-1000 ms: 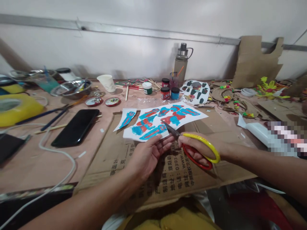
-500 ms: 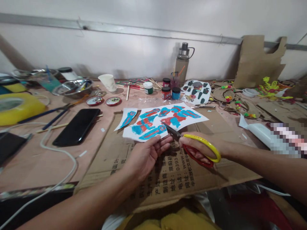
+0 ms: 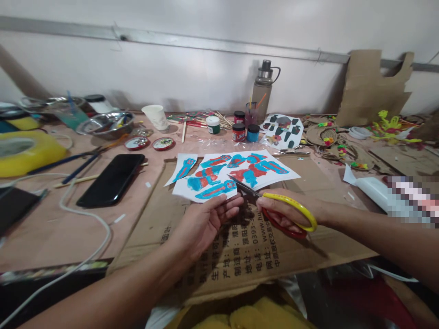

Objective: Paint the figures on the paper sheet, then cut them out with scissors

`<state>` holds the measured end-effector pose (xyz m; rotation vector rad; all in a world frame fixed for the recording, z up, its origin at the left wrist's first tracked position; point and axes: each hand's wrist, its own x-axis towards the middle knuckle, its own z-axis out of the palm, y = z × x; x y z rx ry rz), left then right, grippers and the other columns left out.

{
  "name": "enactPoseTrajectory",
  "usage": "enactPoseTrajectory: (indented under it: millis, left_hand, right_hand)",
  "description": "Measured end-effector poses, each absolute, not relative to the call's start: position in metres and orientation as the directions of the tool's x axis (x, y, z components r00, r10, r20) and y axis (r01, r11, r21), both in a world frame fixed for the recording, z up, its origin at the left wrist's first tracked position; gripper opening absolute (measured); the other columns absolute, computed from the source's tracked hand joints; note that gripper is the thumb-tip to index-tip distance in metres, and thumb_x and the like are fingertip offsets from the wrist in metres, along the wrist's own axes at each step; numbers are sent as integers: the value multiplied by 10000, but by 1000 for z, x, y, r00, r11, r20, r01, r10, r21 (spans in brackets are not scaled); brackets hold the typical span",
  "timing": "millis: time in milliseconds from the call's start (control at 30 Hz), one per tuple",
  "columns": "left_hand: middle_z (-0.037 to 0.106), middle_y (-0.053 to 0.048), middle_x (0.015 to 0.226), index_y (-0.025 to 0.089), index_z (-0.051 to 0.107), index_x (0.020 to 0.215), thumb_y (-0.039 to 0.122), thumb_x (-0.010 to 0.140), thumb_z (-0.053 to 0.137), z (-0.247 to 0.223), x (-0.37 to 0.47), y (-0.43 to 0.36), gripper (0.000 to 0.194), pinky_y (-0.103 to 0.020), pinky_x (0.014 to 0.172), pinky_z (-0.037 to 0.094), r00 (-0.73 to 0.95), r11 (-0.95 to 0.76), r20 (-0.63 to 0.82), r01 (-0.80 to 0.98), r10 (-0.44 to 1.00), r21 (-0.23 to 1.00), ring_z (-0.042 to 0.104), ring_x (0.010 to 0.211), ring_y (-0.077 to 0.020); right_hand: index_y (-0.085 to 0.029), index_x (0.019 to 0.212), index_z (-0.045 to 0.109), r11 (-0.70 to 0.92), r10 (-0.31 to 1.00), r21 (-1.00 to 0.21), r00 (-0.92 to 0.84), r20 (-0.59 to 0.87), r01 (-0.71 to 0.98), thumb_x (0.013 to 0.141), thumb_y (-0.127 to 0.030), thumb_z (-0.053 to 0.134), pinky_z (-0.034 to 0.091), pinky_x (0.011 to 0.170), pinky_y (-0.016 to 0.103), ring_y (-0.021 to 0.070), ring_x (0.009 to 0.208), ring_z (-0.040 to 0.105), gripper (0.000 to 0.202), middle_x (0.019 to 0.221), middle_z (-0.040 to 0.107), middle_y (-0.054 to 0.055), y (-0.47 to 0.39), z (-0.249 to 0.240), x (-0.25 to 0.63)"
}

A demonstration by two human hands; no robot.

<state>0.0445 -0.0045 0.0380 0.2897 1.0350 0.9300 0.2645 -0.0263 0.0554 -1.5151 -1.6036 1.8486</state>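
Note:
A white sheet (image 3: 236, 170) painted with blue and red shapes is held at its near edge by my left hand (image 3: 212, 219), thumb on top and fingers beneath. My right hand (image 3: 284, 210) grips scissors (image 3: 302, 210) with one yellow and one red handle loop. Their blades point left and lie across the sheet, close to my left fingertips. A smaller cut piece of paper (image 3: 183, 169) with a blue and red shape lies just left of the sheet. Beneath everything is a flat cardboard piece (image 3: 144, 228) with printed writing.
A black phone (image 3: 111, 180) and a white cable (image 3: 92, 214) lie at the left, near yellow tape (image 3: 37, 153). Behind the sheet stand paint jars (image 3: 238, 132), a paper cup (image 3: 155, 118) and a bottle (image 3: 262, 89). A white roll (image 3: 373, 194) is at the right.
The near-left corner of the sheet has shifted slightly left, and my left hand has moved a little with it. The scissors stay almost in place, with their blades still on the sheet.

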Motion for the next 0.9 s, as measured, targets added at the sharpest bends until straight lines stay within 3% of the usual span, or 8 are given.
enactPoseTrajectory:
  millis: [267,533,733,900]
  left_hand:
    - [854,-167,905,43,761,1136,-39,1037,499,39,43,-4,292,-222,626,650,174,620,-629,-494,757,609,819,698,-185]
    - [843,-136,829,74,728,1029,-45,1060,485,39,45,-5,273,-218,608,658,174,597,-601,-496,780,630,820,672,-177]
    - [843,-132,825,98,722,964,-31,1069,492,37,42,-4,284,-209,606,657,189,603,-598,-486,779,632,821,673,-173]
    - [841,-146,840,78,734,932,-39,1059,507,38,41,-3,285,-215,610,660,189,606,-601,-488,776,628,822,671,-181]
  right_hand:
    - [-225,855,488,-436,728,-807,-371,-577,399,1129,-529,488,358,297,138,49,305,330,410,486,406,-115,-25,59,259]
    - [-250,852,438,-413,712,-826,-429,-556,385,1041,-766,519,369,300,163,69,307,350,557,472,356,-122,-25,51,261]
    - [-231,959,497,-361,743,-831,-408,-531,423,1111,-630,461,332,292,152,75,310,350,428,489,386,-112,-24,56,257]
    - [-227,920,477,-356,740,-824,-405,-537,442,1088,-683,478,333,296,153,66,317,355,485,499,392,-111,-24,56,256]
